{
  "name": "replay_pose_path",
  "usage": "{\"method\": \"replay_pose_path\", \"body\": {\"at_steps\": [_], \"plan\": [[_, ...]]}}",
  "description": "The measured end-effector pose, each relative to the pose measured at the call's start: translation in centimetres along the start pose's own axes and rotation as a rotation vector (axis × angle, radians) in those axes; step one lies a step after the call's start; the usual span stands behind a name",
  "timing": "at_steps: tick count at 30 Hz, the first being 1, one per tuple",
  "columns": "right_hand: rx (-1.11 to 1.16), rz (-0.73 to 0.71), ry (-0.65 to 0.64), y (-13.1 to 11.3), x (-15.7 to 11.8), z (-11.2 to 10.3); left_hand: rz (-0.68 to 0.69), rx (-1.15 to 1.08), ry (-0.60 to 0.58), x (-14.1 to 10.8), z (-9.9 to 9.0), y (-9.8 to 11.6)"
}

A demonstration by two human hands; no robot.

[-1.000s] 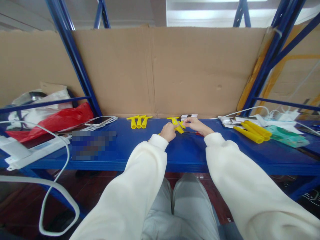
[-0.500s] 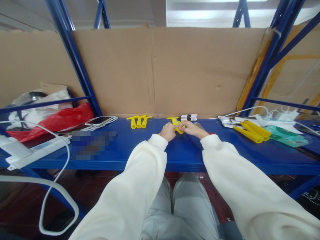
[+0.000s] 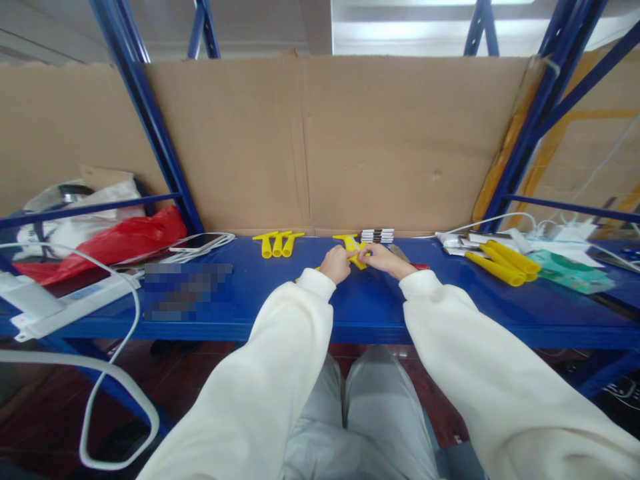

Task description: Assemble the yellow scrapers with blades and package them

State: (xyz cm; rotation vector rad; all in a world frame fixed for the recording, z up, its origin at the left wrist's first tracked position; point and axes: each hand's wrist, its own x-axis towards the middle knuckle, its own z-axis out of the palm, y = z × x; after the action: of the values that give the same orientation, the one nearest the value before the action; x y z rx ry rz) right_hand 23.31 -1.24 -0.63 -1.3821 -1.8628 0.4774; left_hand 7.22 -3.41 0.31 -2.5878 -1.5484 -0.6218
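Observation:
My left hand (image 3: 336, 264) and my right hand (image 3: 384, 259) meet over a yellow T-shaped tool with a tubular handle (image 3: 358, 264), which lies on the blue table. Both hands are closed, with fingertips pinching at the tool's middle. A small pale patch shows between the fingers; I cannot make out what it is. Behind my right hand is a stack of small white pieces with dark bands (image 3: 377, 236). Three similar yellow T-shaped tools (image 3: 277, 247) lie in a row to the left. Beside my right wrist is a tool with a grey blade and red handle (image 3: 420, 267), partly hidden.
Several yellow tubes (image 3: 505, 265) rest on the right beside a green packet (image 3: 570, 272) and white cables. On the left are a red plastic bag (image 3: 115, 243), a phone (image 3: 197, 243) and a white power strip (image 3: 75, 307). A cardboard wall (image 3: 320, 147) closes the back.
My fingers have shifted slightly over the yellow tool, the right fingertips drawing a little nearer the left. The other things stay in place.

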Motion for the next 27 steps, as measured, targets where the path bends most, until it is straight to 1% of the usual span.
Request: {"method": "replay_pose_path", "body": {"at_steps": [5, 9, 10, 12, 14, 16, 17, 21, 27], "plan": [[0.127, 0.059, 0.010, -0.4, -0.3, 0.1, -0.004, -0.006, 0.012, 0.0, 0.0, 0.0], [0.227, 0.168, 0.091, -0.9, -0.4, -0.4, -0.022, -0.019, 0.027, 0.2, 0.0, -0.1], [0.260, 0.199, 0.093, -1.0, -0.5, -0.6, -0.029, -0.020, 0.033, 0.3, 0.0, -0.2], [0.322, 0.252, 0.029, -1.2, -0.7, -1.1, -0.047, -0.021, 0.046, 0.4, -0.1, -0.2], [0.363, 0.286, -0.096, -1.5, -1.0, -1.4, -0.056, -0.021, 0.052, 0.4, -0.1, -0.2], [0.391, 0.291, -0.188, -1.7, -1.3, -1.5, -0.052, -0.020, 0.054, 0.4, -0.2, -0.1], [0.401, 0.286, -0.205, -1.8, -1.4, -1.6, -0.047, -0.017, 0.055, 0.4, -0.3, -0.1], [0.424, 0.281, -0.170, -2.1, -1.4, -1.6, -0.018, 0.017, 0.034, 0.2, -0.5, 0.1], [0.432, 0.348, -0.079, -1.6, -0.8, -1.9, -0.019, 0.103, -0.083, -0.4, -0.8, 0.0]]}}
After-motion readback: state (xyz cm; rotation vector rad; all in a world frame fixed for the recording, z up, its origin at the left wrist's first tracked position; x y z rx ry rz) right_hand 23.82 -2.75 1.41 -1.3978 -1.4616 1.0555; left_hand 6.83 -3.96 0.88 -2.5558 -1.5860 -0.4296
